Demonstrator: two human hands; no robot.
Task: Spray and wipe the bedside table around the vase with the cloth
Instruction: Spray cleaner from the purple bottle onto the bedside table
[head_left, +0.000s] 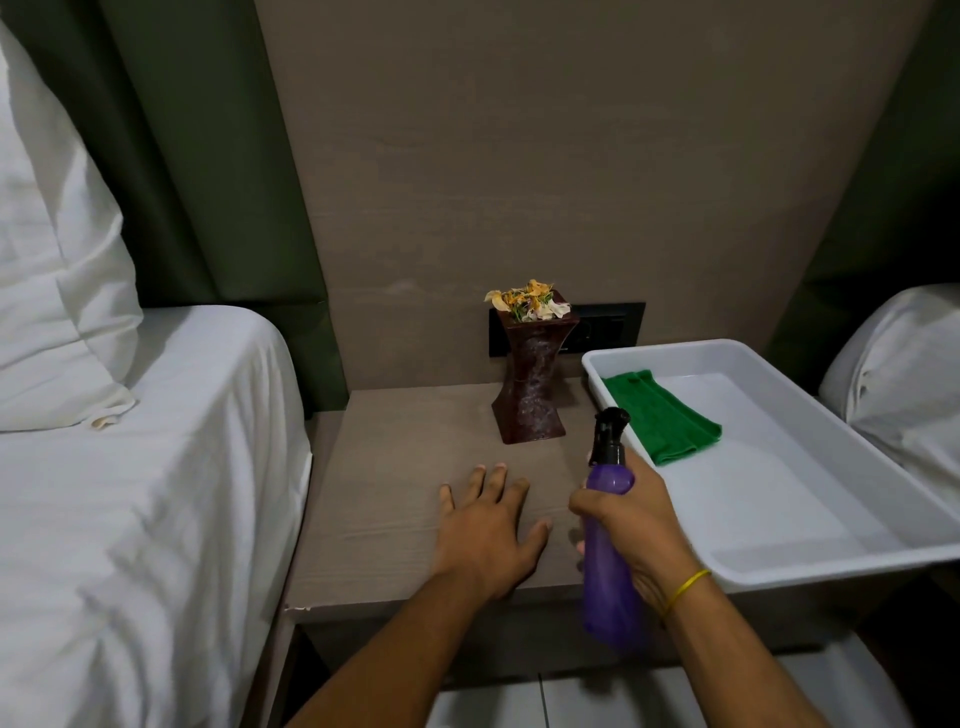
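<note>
A dark brown vase (532, 384) with dried flowers stands at the back of the grey-brown bedside table (395, 467). My right hand (631, 525) grips a purple spray bottle (608, 561) with a black nozzle, held over the table's front right, nozzle pointing toward the vase. My left hand (488, 525) lies flat on the tabletop in front of the vase, fingers spread, holding nothing. A folded green cloth (662, 415) lies in a white plastic tray (831, 525) on the table's right side.
A bed with white sheets (130, 493) and a pillow (52, 260) borders the table on the left. Another white bed corner (904, 364) sits at right. A black socket panel (602, 327) is on the wall behind the vase.
</note>
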